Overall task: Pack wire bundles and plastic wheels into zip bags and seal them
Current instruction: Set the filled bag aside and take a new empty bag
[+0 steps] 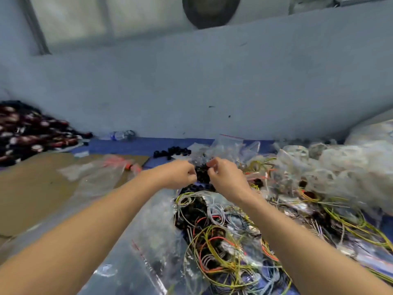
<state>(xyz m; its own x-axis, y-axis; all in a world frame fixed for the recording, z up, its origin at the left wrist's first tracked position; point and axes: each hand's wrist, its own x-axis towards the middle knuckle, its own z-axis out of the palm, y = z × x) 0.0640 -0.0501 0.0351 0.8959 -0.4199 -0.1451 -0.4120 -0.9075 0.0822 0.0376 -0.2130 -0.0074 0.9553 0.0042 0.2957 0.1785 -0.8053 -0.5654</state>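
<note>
Two bare forearms reach forward from the bottom corners toward the middle of a cluttered tabletop [131, 145] covered in blue, seen from above and behind the hands. The left hand [180, 174] and the right hand [225, 177] meet close together, fingers curled and pinched on the two sides of a small clear zip bag [201, 165] held between them. The bag is blurred, but dark round shapes that look like black plastic wheels [202, 175] show inside it, between the two hands. More loose black wheels [170, 153] lie in a small cluster on the blue surface just beyond the hands. Below and to the right of the hands spreads a tangled heap of wire bundles [223, 237] in yellow-green, orange, grey and black, partly under the right forearm. A large clear bag with a red strip [148, 241] lies flat between the forearms, near the bottom edge. To the right sits a high mound of crumpled clear plastic bags [319, 167]. To the left, a flat sheet of brown cardboard [32, 188] rests on the tabletop, with another clear bag with red print [114, 165] on it. At the far left is a pile of dark, red-and-white patterned items [25, 133], too blurred to identify. A pale grey wall [212, 81] rises behind everything.
</note>
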